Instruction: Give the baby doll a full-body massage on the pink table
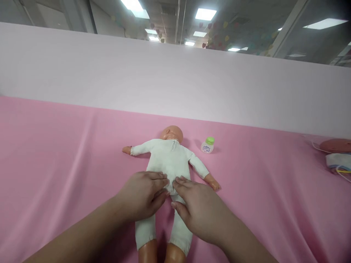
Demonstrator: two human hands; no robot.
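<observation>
This looks like an office or training room rather than a home. Across the top of the frame run recessed ceiling light panels (206,14) and glass partitions (307,36) with pale frames — fittings of a commercial building. Small coloured heart decorations (219,36) hang at upper centre. A pale pink backdrop (175,76) crosses the middle of the frame, and below it a pink cloth (55,153) covers the work surface — a staged set-up built inside the larger room.
</observation>
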